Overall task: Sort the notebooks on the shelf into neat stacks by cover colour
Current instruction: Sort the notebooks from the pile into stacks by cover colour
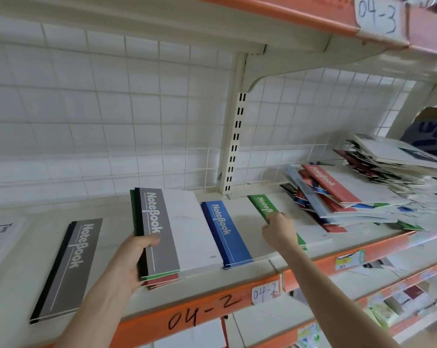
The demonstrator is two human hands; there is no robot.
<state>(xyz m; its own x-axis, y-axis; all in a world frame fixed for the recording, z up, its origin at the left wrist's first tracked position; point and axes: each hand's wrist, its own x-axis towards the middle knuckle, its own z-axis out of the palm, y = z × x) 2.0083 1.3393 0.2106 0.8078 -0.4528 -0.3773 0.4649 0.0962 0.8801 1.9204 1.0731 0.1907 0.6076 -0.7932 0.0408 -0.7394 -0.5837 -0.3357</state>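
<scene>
Head view: left hand [134, 257] grips a grey-spined white notebook stack [162, 237]; right hand [279, 229] pinches a green-spined notebook [263, 204] on the cream shelf [113, 219].

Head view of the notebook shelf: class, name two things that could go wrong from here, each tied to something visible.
1. The left hand grips a mixed bundle, grey over green and red covers; set down whole, it could spoil a colour stack.
2. The loose heap slopes down toward the green notebook that the right hand grips; a tug there might bring it sliding.
</scene>
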